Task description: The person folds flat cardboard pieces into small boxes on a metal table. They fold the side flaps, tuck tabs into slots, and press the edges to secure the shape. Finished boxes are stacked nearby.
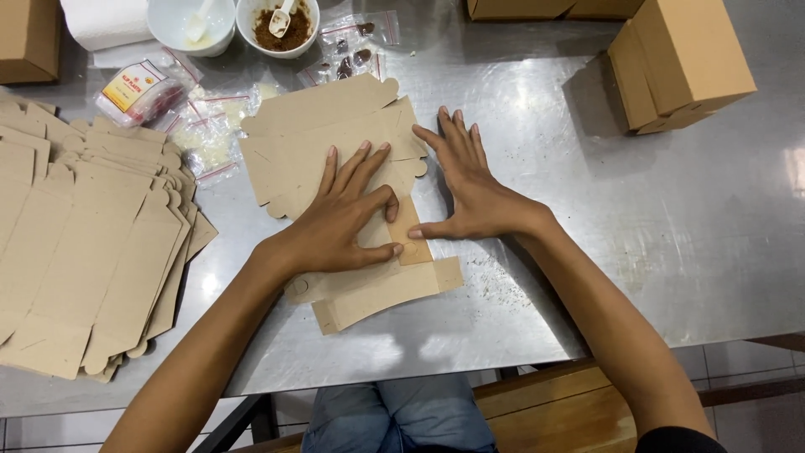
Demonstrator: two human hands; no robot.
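Matt brown cardboard box blank (335, 134) at centre, scuffed shiny steel table (637, 218), glossy white ceramic bowls (189, 25) at eleven o'clock, clear crinkled plastic bags (210, 126), varnished wooden bench (570, 411) at six.

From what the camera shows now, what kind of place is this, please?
Probably a small food-packing workstation. Both hands, left hand and right hand, press a flat cardboard box blank on a steel table, beside a stack of blanks, small zip bags and a bowl of brown powder.

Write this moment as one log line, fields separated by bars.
left hand flat on cardboard box blank | right hand pressing its edge | steel table
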